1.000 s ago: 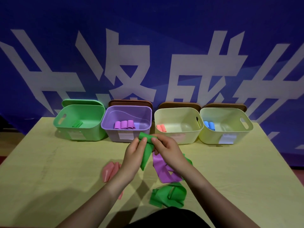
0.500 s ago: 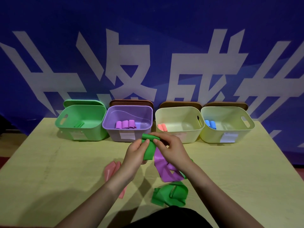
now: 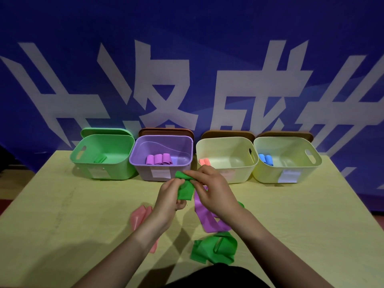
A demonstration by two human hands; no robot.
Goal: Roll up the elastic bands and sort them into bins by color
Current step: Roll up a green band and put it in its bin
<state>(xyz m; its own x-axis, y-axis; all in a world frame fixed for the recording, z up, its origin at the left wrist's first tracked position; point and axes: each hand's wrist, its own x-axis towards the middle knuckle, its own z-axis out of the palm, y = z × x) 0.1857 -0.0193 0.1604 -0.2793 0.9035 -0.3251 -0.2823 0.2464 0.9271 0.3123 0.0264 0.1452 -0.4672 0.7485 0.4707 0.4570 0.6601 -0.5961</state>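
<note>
Hands roll a green band (image 3: 185, 189) above the desk (image 3: 62, 204).

Both the left hand (image 3: 169, 197) and right hand (image 3: 212, 192) pinch its top fold, each grip closed on it; beyond the grip sits the green bin (image 3: 104, 155). The band looks soft and stretchy, best held at the rolled edge.

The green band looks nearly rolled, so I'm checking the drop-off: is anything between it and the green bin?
Nothing visible. The green band, held by both hands, is in front of the purple bin; the green bin stands open to its left.
</note>
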